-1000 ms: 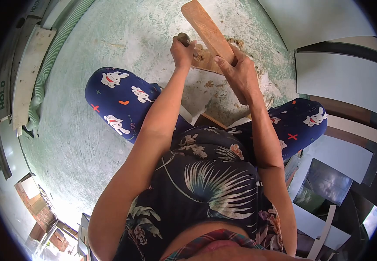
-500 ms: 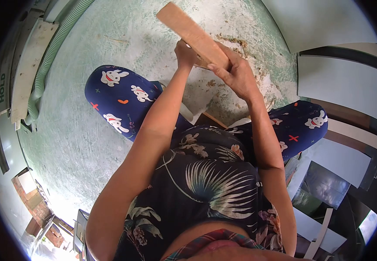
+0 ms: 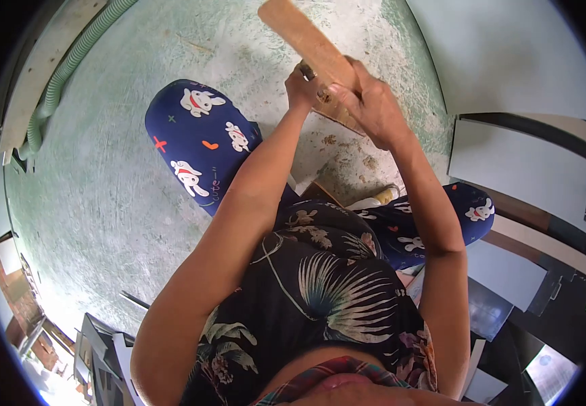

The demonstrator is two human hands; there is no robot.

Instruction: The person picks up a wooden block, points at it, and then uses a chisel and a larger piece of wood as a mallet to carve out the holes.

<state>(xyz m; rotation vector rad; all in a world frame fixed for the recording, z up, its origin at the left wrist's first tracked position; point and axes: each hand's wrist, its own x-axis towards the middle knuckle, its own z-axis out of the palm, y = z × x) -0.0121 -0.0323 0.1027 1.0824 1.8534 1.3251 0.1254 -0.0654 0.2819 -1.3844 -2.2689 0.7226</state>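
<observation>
My right hand (image 3: 374, 105) is closed on the near end of a flat, light-brown wooden board (image 3: 310, 44), thumb on its upper face. The board slants away to the upper left. Below it shows a darker brown wooden piece (image 3: 339, 114), partly covered by the board and my right hand. My left hand (image 3: 302, 89) is curled beside the board's left edge, close to the darker piece. Its fingertips are partly hidden, and I cannot make out what it grips.
Crumbly brown debris (image 3: 330, 140) lies on the worn green floor (image 3: 117, 169) between my knees. A wooden edge (image 3: 321, 193) and a shoe (image 3: 382, 197) are close to my body. Panels (image 3: 516, 159) stand at the right; a green corrugated hose (image 3: 66, 78) runs along the left.
Both hands and the board have shifted slightly right in view. More of the darker wooden piece shows under the board. The whole view has turned a little, and the shoe is now visible.
</observation>
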